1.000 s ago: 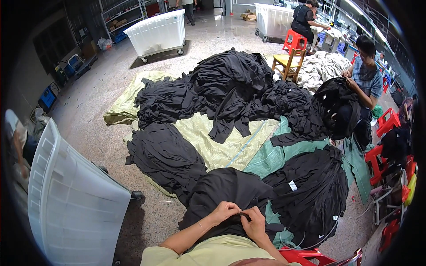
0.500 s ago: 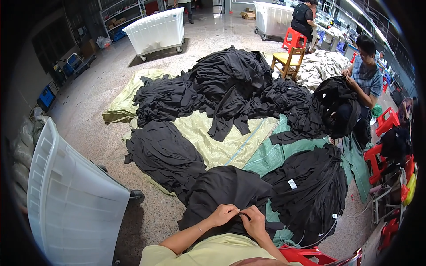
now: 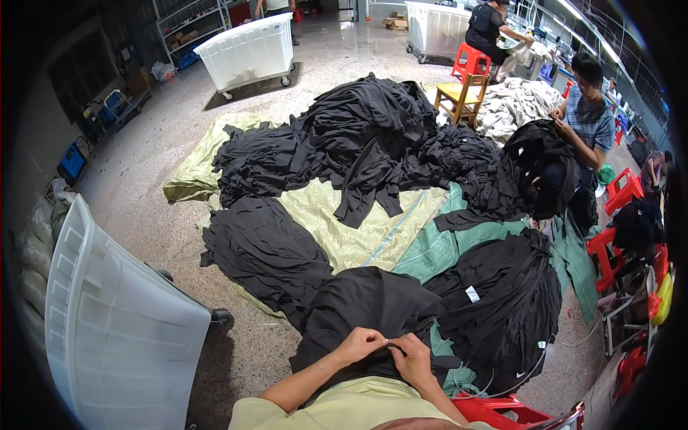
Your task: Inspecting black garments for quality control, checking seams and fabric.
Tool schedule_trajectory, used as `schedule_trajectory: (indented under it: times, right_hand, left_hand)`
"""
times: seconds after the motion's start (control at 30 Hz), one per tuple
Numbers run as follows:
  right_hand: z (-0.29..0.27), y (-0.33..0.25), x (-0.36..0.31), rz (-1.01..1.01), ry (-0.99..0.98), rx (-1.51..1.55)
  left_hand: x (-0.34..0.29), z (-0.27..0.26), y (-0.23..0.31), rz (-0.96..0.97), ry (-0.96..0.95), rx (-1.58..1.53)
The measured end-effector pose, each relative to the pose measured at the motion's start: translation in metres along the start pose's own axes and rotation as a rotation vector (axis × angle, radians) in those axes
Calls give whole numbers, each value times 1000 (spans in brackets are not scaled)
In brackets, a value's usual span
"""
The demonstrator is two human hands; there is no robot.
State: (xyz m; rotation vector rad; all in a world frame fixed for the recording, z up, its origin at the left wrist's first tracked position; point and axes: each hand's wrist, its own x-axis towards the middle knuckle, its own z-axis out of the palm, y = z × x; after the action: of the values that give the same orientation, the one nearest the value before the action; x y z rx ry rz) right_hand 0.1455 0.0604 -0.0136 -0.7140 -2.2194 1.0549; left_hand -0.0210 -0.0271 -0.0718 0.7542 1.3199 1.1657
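Note:
A black garment (image 3: pixel 373 297) is spread over my lap and hangs toward the piles in front. My left hand (image 3: pixel 360 346) pinches an edge of it between thumb and fingers. Close beside, my right hand (image 3: pixel 412 358) grips the same edge, the fingertips of both hands almost meeting. Whatever small detail lies between the fingertips is too small to make out. To the right lies a heap of black garments (image 3: pixel 502 308) with a few white tags, and to the left another black pile (image 3: pixel 265 247).
Large black piles (image 3: pixel 365 122) lie on yellow sheeting (image 3: pixel 322 215) and green sheeting (image 3: pixel 433 251). A white wheeled bin (image 3: pixel 129 315) stands close at left, another (image 3: pixel 247 57) farther back. A seated co-worker (image 3: pixel 591 118) handles black cloth at right, near red stools (image 3: pixel 623 192).
Both my hands stay at the garment's edge, with barely any shift. In the background, the seated person by the machines has stretched an arm forward over pale cloth.

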Motion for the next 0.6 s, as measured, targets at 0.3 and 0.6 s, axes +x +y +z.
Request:
schedule_trajectory:
  times: [0.3, 0.6]
  right_hand:
    - [-2, 2, 0, 30, -36, 2]
    - [2, 6, -2, 115, -4, 78]
  left_hand:
    - [-13, 8, 12, 24, 36, 110]
    - [-17, 15, 20, 128, 145, 341]
